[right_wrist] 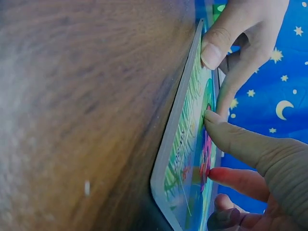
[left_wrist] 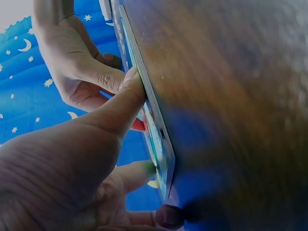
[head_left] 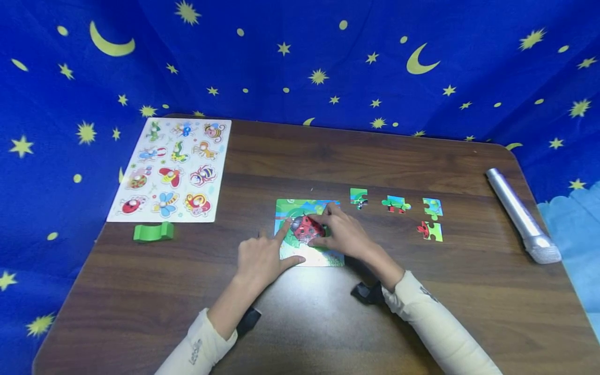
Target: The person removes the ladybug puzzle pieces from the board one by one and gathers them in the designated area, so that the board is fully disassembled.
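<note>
A puzzle board point(head_left: 311, 257) with a ladybug picture point(head_left: 307, 229) lies on the table. My left hand point(head_left: 260, 258) rests at its left side, index finger on the picture's left part and thumb on the lower edge; in the left wrist view the thumb point(left_wrist: 110, 110) presses the board's edge. My right hand point(head_left: 344, 233) has thumb and fingertips on the ladybug, spread around its right side. The right wrist view shows its thumb point(right_wrist: 240, 139) and a finger touching the board point(right_wrist: 185, 139). Whether a loose piece is between them I cannot tell.
Loose puzzle pieces lie right of the board: one point(head_left: 358, 196), another point(head_left: 396, 204), and two at the far right point(head_left: 432, 207), point(head_left: 430, 230). An insect peg board point(head_left: 175, 169) and green block point(head_left: 153, 232) are at left, a silver microphone point(head_left: 522, 216) at right.
</note>
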Demonstrator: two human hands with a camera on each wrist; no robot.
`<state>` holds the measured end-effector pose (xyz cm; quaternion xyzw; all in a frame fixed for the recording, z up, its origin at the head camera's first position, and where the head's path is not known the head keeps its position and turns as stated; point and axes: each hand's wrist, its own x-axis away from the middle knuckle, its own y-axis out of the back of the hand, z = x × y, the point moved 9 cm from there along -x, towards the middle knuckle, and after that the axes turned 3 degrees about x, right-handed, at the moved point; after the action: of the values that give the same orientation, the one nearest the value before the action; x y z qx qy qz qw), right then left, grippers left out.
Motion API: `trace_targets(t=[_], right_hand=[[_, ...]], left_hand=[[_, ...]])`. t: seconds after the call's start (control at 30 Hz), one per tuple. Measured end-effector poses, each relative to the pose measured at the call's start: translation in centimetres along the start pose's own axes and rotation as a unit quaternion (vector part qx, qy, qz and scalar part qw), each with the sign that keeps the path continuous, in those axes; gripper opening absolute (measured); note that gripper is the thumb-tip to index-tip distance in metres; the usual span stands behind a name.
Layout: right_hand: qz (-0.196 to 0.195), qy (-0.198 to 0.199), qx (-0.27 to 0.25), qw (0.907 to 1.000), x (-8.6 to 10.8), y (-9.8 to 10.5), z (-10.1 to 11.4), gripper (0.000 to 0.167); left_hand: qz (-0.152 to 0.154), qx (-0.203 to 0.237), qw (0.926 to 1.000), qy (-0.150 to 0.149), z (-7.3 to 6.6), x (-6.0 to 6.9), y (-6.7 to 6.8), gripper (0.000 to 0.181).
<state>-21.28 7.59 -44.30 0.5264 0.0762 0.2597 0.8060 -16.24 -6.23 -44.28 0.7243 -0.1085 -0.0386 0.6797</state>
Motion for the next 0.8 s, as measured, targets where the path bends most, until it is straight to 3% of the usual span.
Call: trace_targets(t=[0.43,0.7,0.8], right_hand=[[-0.008,0.019,-0.002,0.9998,-0.4,0.1,0.5,0.068],[-0.090,0.059,0.044,0.9932,0.9,0.8,2.0,0.056],[-0.084,0.053,0.034,0.9945,1.1,0.4,1.6,0.059]], left_hand=[[-0.009,0.006,0.9999,0.003,-0.1,0.1,0.2,0.097],[0.010,0.005,0.9999,0.005,-0.2,-0.1,-0.1,0.097],[0.013,0.002,0.9999,0.007,-0.1,-0.1,-0.1,0.098]])
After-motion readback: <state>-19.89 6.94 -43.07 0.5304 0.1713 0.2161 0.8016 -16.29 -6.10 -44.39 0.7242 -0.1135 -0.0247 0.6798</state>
